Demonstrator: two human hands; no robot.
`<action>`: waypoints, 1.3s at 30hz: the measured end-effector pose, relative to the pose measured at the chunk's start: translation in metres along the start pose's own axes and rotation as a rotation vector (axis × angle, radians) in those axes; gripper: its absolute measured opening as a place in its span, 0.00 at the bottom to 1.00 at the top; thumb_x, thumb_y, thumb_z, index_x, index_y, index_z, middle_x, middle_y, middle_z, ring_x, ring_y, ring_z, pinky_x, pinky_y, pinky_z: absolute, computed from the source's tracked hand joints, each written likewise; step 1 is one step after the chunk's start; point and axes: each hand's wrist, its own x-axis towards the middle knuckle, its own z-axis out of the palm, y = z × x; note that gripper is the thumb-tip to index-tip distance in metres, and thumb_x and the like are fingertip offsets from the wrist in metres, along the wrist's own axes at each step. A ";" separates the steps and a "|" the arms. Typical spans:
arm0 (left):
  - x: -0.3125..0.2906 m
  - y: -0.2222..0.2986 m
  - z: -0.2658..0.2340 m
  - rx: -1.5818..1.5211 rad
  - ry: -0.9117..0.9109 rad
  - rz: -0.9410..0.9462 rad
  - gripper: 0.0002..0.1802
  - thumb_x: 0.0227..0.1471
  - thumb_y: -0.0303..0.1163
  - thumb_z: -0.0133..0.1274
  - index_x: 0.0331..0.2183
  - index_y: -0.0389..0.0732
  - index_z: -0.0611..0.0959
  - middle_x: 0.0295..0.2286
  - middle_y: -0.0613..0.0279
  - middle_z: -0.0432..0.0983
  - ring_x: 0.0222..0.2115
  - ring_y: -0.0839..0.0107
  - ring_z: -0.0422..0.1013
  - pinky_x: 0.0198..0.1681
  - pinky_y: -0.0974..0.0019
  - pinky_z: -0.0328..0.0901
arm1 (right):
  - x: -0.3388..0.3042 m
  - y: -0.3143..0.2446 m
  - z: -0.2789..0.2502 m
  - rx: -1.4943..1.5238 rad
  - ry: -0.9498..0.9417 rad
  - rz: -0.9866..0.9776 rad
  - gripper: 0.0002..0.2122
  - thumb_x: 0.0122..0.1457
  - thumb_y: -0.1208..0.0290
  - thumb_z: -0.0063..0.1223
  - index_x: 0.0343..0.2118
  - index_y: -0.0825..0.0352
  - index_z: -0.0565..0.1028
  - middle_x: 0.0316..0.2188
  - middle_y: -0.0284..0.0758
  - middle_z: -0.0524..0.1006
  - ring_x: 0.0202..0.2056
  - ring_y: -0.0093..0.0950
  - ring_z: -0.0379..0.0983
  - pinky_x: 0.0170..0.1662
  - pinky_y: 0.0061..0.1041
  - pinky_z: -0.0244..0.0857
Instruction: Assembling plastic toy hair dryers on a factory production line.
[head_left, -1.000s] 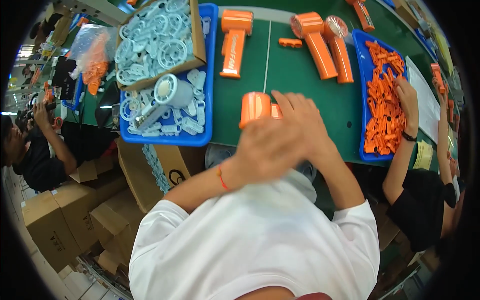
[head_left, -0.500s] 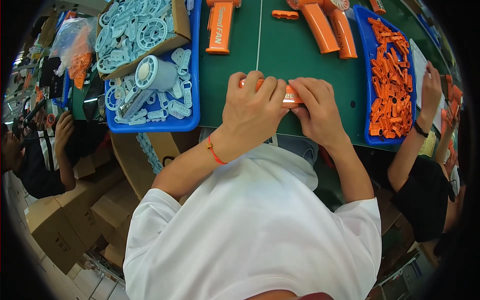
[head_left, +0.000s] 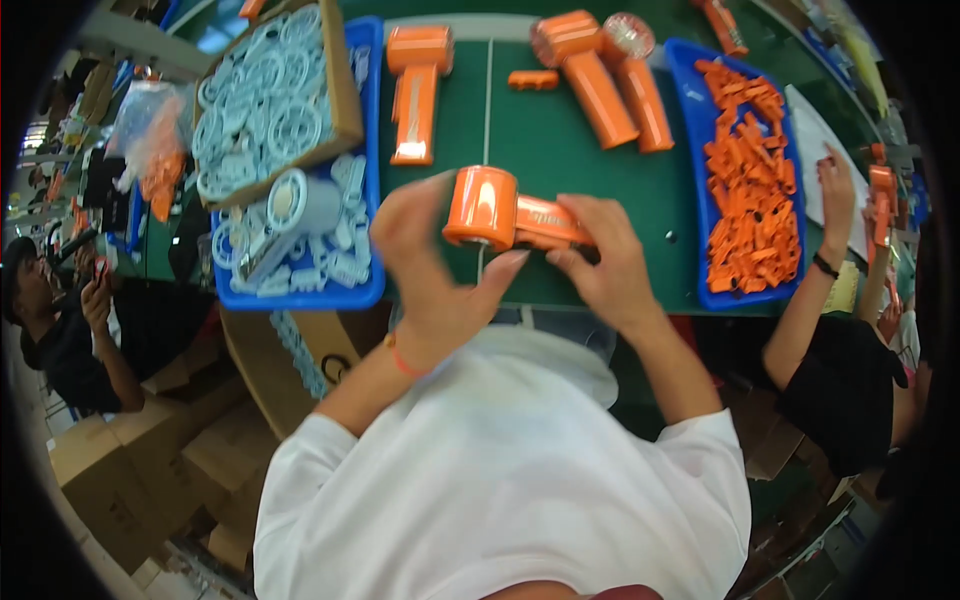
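An orange handheld fan [head_left: 482, 205] lies sideways above the green table, its round head to the left. My right hand [head_left: 607, 262] is closed around the far end of its handle, thumb below and fingers on top. My left hand [head_left: 425, 270] is apart from the fan, just left of its head, with thumb and fingers spread; motion blurs it. Beyond my hands stand more orange fans: one [head_left: 415, 115] at the left, and two side by side, one [head_left: 600, 98] partly in front of the other [head_left: 646, 105]. Between them lies a small orange clip-like part [head_left: 533, 79].
At the left, a blue tray [head_left: 330, 299] holds light-blue plastic parts and a cardboard box [head_left: 346, 90] full of similar pieces. Another blue tray [head_left: 701, 220] at the right holds many orange clips. Co-workers sit on both sides; one person's arm [head_left: 800, 300] reaches near the right tray.
My left hand has let go of the fan and moved left, opening. The fan's round head now shows, where both hands covered it. My view has shifted slightly.
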 end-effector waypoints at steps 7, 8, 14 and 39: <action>0.066 0.022 0.021 -0.875 -0.210 -0.570 0.20 0.52 0.27 0.48 0.47 0.36 0.65 0.38 0.60 0.65 0.39 0.76 0.64 0.39 0.69 0.63 | 0.044 -0.035 -0.050 0.061 0.059 -0.092 0.19 0.52 0.65 0.54 0.45 0.69 0.71 0.40 0.41 0.72 0.44 0.37 0.68 0.49 0.31 0.60; 0.096 0.020 0.025 -0.783 -0.178 -0.574 0.20 0.50 0.30 0.50 0.45 0.36 0.67 0.33 0.59 0.68 0.34 0.71 0.68 0.36 0.67 0.65 | 0.051 -0.026 -0.067 -0.006 0.180 -0.085 0.17 0.53 0.64 0.53 0.43 0.69 0.72 0.39 0.41 0.73 0.43 0.37 0.69 0.48 0.31 0.60; 0.307 -0.098 0.088 0.302 -0.303 -0.479 0.23 0.36 0.48 0.50 0.26 0.34 0.79 0.26 0.47 0.77 0.33 0.51 0.73 0.38 0.60 0.66 | 0.038 0.079 -0.108 -0.757 0.285 0.239 0.13 0.51 0.77 0.49 0.42 0.68 0.71 0.34 0.43 0.71 0.37 0.41 0.68 0.40 0.35 0.64; 0.339 -0.055 0.261 -0.898 -0.612 -0.649 0.30 0.46 0.25 0.50 0.52 0.44 0.61 0.32 0.47 0.69 0.26 0.52 0.73 0.27 0.52 0.74 | 0.028 0.008 -0.051 0.621 0.088 0.388 0.08 0.48 0.88 0.51 0.30 0.71 0.69 0.34 0.39 0.69 0.33 0.29 0.74 0.33 0.22 0.73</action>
